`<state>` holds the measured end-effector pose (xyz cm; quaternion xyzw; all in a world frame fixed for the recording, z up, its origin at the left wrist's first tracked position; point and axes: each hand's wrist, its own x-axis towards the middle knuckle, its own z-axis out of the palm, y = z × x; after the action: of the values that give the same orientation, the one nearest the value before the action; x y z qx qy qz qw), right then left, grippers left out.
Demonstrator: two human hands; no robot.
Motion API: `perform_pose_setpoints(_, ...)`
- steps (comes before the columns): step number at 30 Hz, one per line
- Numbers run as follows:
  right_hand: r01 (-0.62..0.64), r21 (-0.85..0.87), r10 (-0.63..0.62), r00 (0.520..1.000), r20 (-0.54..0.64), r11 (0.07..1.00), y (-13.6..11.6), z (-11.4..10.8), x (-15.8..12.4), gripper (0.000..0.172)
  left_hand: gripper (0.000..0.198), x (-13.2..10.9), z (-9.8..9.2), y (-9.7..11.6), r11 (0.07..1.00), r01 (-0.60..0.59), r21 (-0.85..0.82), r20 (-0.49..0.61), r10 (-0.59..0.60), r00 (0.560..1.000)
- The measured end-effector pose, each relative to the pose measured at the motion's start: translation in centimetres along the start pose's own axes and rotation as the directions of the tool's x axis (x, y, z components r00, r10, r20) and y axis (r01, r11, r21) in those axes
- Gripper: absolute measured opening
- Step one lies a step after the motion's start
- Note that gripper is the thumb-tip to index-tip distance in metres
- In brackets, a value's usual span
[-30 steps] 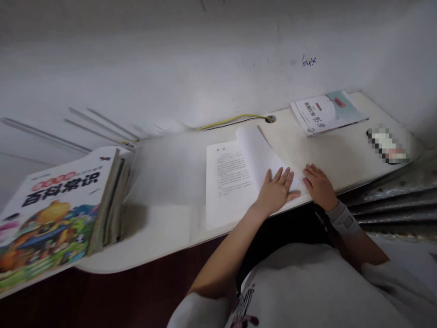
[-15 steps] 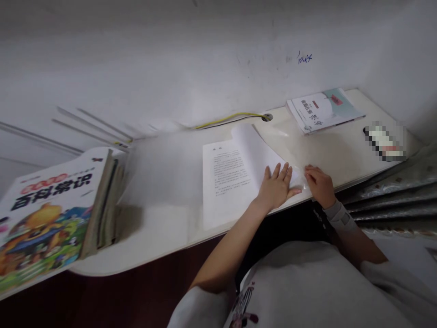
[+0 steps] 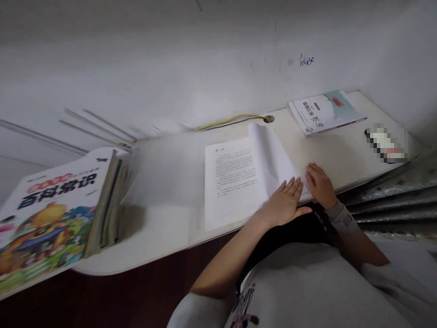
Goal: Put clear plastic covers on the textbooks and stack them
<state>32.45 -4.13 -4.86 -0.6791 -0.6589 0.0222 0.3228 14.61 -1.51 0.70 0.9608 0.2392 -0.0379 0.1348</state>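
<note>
A printed document (image 3: 232, 182) lies on the desk, with lines of small text and a short heading. Its right part is covered by a white sheet (image 3: 271, 155), folded over and bulging into a curl at the upper end. My left hand (image 3: 285, 200) rests flat on the lower part of that fold, fingers stretched out and thumb apart. Beside the lower right corner of the paper, my right hand (image 3: 321, 186) lies at the desk's front edge with its fingers loosely bent. A grey band is around the right wrist. Whether the right fingertips touch the paper corner is unclear.
The white desk (image 3: 160, 228) runs along a wall. On the left stands a stack of books (image 3: 61, 209) with a colourful cover. At the back right lie a paperback book (image 3: 326, 112) and a blurred-out phone (image 3: 385, 143). A yellow cable (image 3: 232, 119) enters a desk hole.
My left hand has slid a little right and down along the folded sheet, and the fold's upper end has shifted right, showing more text. My right hand has barely moved; its fingers look less curled.
</note>
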Motion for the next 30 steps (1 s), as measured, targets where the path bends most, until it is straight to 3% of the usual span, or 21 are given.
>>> perform_pose_setpoints(4, 0.050, -0.075, -0.048, 0.999, 0.025, 0.996, -0.3, 0.1, -0.1, 0.043, 0.067, -0.2, -1.4, -1.3, 0.990, -0.112, -0.083, 0.029, 0.115, 0.993)
perform_pose_setpoints(9, 0.075, -0.163, -0.065, 0.996, 0.068, 0.984, -0.7, 0.1, -0.2, 0.045, 0.055, -0.8, -2.8, -1.9, 0.936, -0.319, -0.147, 0.025, 0.326, 0.945)
perform_pose_setpoints(11, 0.088, -0.207, -0.070, 0.993, 0.091, 0.974, -1.0, 0.0, -0.3, 0.045, 0.047, -0.3, -3.6, -2.6, 0.923, -0.322, -0.211, 0.061, 0.342, 0.938)
perform_pose_setpoints(13, 0.103, -0.244, -0.079, 0.991, 0.104, 0.964, -1.3, -0.1, -0.3, 0.043, 0.047, 1.0, -4.6, -4.0, 0.958, -0.203, -0.202, 0.098, 0.226, 0.969)
perform_pose_setpoints(15, 0.113, -0.266, -0.087, 0.990, 0.107, 0.957, -1.6, -0.1, -0.3, 0.042, 0.046, 3.0, -5.5, -5.9, 0.998, 0.008, -0.065, 0.046, -0.005, 0.999)
perform_pose_setpoints(17, 0.113, -0.271, -0.088, 0.991, 0.102, 0.956, -1.7, -0.2, -0.4, 0.040, 0.041, 5.4, -5.9, -8.1, 0.967, 0.228, 0.113, -0.079, -0.220, 0.972)
perform_pose_setpoints(19, 0.111, -0.267, -0.089, 0.992, 0.095, 0.957, -1.7, -0.1, -0.4, 0.039, 0.043, 7.5, -5.8, -9.9, 0.918, 0.341, 0.200, -0.081, -0.332, 0.940)
perform_pose_setpoints(23, 0.121, -0.274, -0.101, 0.991, 0.086, 0.954, -1.5, 0.1, -0.5, 0.040, 0.053, 9.6, -4.8, -11.7, 0.909, 0.372, 0.190, 0.002, -0.379, 0.925)
perform_pose_setpoints(30, 0.115, -0.256, -0.097, 0.992, 0.082, 0.960, -1.5, 0.2, -0.5, 0.042, 0.058, 9.2, -3.6, -11.6, 0.915, 0.370, 0.161, -0.029, -0.370, 0.929)
